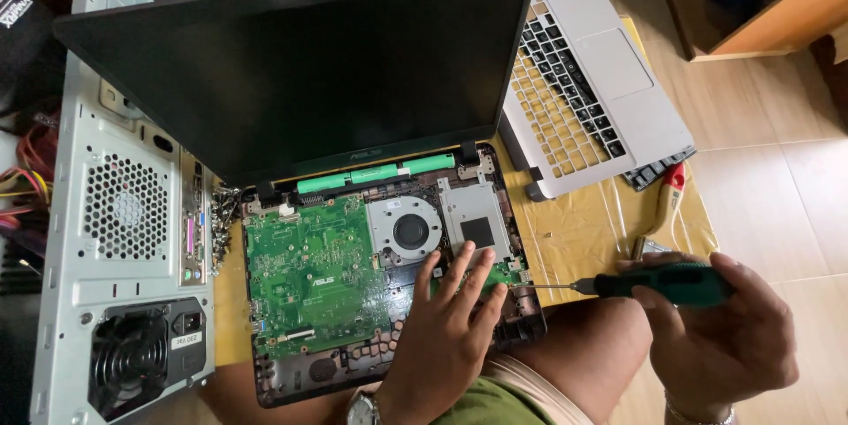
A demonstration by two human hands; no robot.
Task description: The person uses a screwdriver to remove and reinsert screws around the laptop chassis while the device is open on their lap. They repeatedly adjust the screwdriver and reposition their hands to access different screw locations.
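An opened laptop (291,63) lies before me with its base uncovered, showing a green motherboard (309,270), a round fan (406,231) and green battery cells (375,175) under the hinge. My left hand (442,328) rests flat on the lower right part of the base, fingers spread beside the fan. My right hand (715,328) grips a green-handled screwdriver (654,284) held sideways, its thin tip pointing left at the laptop's right edge near my left fingertips.
A grey desktop computer case (124,239) lies at the left with its rear fans and ports showing. A detached silver laptop palmrest with a partly stripped keyboard (587,80) sits at the upper right. A red-handled tool (671,191) lies on the yellow-brown table surface (583,231). My knee is below.
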